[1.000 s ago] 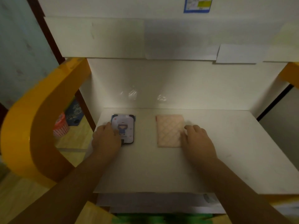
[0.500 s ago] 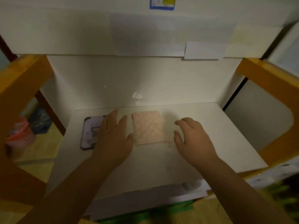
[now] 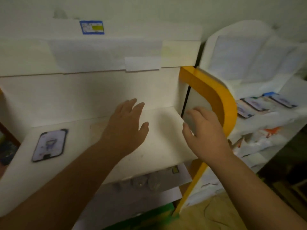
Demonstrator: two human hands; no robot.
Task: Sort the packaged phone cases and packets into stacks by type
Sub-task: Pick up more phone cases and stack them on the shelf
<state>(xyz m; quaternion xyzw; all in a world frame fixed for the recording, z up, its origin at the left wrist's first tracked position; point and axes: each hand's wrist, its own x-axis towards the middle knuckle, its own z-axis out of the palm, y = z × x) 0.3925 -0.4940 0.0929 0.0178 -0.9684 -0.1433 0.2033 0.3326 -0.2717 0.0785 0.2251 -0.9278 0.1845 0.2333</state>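
A packaged phone case (image 3: 49, 144) with a cartoon figure and dark rim lies flat on the white shelf (image 3: 162, 130) at the left. My left hand (image 3: 127, 128) hovers open over the middle of the shelf and hides the pink quilted packet; only a faint edge of it (image 3: 97, 128) shows. My right hand (image 3: 205, 133) is open near the shelf's right edge, holding nothing. On a white unit to the right, several more packaged phone cases (image 3: 259, 105) lie in a row.
A yellow curved frame (image 3: 221, 103) stands between the shelf and the right unit. Crumpled white bags with orange print (image 3: 259, 140) fill the lower right shelf. Papers and a blue-edged label (image 3: 91, 27) hang on the back wall. Loose sheets (image 3: 146, 183) stick out under the shelf.
The view has swung to the right, bringing the right unit into sight. My left hand left the cartoon case and moved right over the pink packet. My right hand moved to the shelf's right edge.
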